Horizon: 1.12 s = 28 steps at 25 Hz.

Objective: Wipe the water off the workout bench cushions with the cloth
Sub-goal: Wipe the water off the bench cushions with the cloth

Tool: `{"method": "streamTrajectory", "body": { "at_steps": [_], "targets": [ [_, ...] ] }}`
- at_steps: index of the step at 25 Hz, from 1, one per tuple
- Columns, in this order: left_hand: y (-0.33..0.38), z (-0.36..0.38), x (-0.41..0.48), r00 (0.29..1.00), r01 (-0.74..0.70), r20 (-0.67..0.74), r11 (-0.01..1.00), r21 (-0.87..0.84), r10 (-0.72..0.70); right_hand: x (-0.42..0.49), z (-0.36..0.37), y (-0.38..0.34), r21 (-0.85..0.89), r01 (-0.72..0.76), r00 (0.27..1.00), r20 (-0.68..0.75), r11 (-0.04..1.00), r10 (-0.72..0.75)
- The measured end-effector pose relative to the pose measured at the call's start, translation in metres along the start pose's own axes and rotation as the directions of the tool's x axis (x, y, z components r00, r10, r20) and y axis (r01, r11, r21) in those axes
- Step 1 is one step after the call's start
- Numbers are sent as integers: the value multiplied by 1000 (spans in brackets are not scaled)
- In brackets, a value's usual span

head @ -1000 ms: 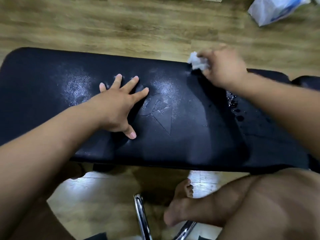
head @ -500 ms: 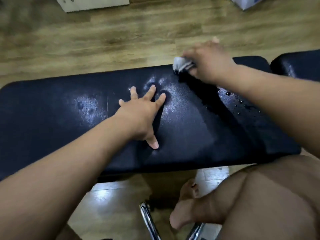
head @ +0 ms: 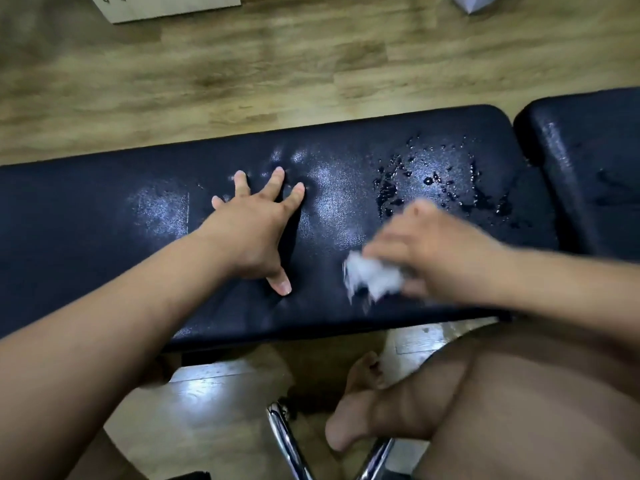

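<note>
A long black bench cushion point(head: 104, 244) lies across the view, and a second black cushion point(head: 588, 161) adjoins it at the right. Water drops point(head: 433, 181) bead on the long cushion's right part, toward its far edge. My left hand point(head: 256, 230) presses flat on the cushion's middle with fingers spread. My right hand point(head: 440, 251), blurred by motion, grips a crumpled white cloth point(head: 372, 278) near the cushion's front edge, just this side of the drops.
Wooden floor point(head: 277, 64) lies beyond the bench. A pale board point(head: 166, 5) sits at the top left and a white bag point(head: 474, 1) at the top right. Below the bench are chrome legs point(head: 287, 441) and my bare foot point(head: 360, 410) and knee.
My right hand has swept the cloth from the cushion's far edge toward the front edge, uncovering the water drops. My left hand stays pressed in place.
</note>
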<state>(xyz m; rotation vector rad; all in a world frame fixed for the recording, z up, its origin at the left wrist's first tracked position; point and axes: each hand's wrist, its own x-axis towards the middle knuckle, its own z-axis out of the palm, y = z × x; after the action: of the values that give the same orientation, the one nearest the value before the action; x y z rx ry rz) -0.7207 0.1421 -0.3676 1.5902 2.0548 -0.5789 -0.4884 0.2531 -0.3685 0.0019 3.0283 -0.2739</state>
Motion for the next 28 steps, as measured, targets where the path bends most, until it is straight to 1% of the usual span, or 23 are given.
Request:
{"method": "streamTrajectory", "body": {
  "at_steps": [1, 2, 3, 5, 6, 7, 8, 10, 11, 12, 13, 14, 15, 16, 17, 18, 20, 21, 22, 24, 25, 27, 28],
  "targets": [
    [0, -1, -1, 1000, 3, 2, 1000, -10, -3, 28, -7, 32, -71, -139, 989, -68, 988, 134],
    [-1, -2, -1, 1000, 8, 5, 1000, -17, -8, 56, -16, 65, -99, -300, 948, -144, 949, 285],
    [-1, -2, -2, 1000, 12, 8, 1000, -22, -12, 81, -25, 97, -105, -422, 899, -178, 900, 400],
    [0, -1, -1, 1000, 16, -1, 1000, -24, -16, 107, -33, 139, -61, -628, 775, -135, 775, 617],
    [1, -1, -1, 1000, 17, -4, 1000, -26, -17, 107, -32, 141, -40, -665, 744, -127, 746, 656],
    [1, 0, -1, 1000, 18, -1, 999, -32, -18, 101, -29, 134, -14, -657, 749, -128, 754, 650],
    [0, 0, -1, 1000, 18, -1, 999, -36, -18, 88, -24, 121, 19, -608, 783, -153, 794, 603],
    [-2, 1, 0, 1000, 15, -8, 999, -43, -15, 42, -12, 72, 99, -407, 892, -171, 908, 418],
    [-2, 1, 1, 1000, 12, -5, 999, -50, -13, 12, -7, 38, 123, -269, 953, -108, 955, 283],
    [-2, 3, 1, 1000, 7, -9, 999, -49, -8, -18, 0, 4, 156, -143, 989, -10, 977, 146],
    [-4, 5, 2, 1000, 4, -21, 999, -42, -5, -41, 3, -21, 173, -47, 996, 78, 984, 34],
    [-4, 6, 2, 999, 7, -31, 999, -37, -9, -53, 3, -27, 166, 14, 991, 133, 986, -36],
    [-4, 5, 1, 999, 12, -29, 999, -38, -13, -52, 2, -16, 162, 43, 990, 125, 986, -64],
    [-3, 4, 1, 1000, 14, -20, 999, -41, -15, -39, -1, 5, 131, 26, 996, 86, 991, -37],
    [-3, 2, 2, 1000, 12, -14, 999, -44, -13, -17, -7, 32, 72, -66, 998, 20, 995, 65],
    [-3, 1, 1, 1000, 11, -8, 999, -48, -12, 10, -13, 62, 10, -217, 975, -53, 976, 218],
    [-4, -1, 0, 1000, 22, 9, 998, -58, -22, 59, -26, 120, -58, -467, 879, -134, 882, 457],
    [-4, 0, 0, 1000, 26, 15, 998, -59, -25, 76, -30, 138, -62, -564, 823, -129, 823, 554],
    [-4, 1, 0, 1000, 28, 12, 998, -56, -27, 84, -32, 144, -76, -616, 786, -123, 784, 606],
    [-2, 1, 0, 999, 35, 15, 998, -61, -34, 77, -30, 128, -86, -606, 794, -116, 791, 596],
    [-2, 1, 0, 999, 37, 17, 997, -67, -36, 60, -24, 111, -63, -558, 827, -116, 827, 550],
    [-5, 3, 2, 1000, 22, 7, 998, -65, -22, 5, -14, 55, 26, -365, 924, -109, 931, 366],
    [-6, 4, 3, 1000, 13, -2, 998, -60, -14, -27, -9, 24, 70, -231, 970, -57, 970, 235]
  ]
}}
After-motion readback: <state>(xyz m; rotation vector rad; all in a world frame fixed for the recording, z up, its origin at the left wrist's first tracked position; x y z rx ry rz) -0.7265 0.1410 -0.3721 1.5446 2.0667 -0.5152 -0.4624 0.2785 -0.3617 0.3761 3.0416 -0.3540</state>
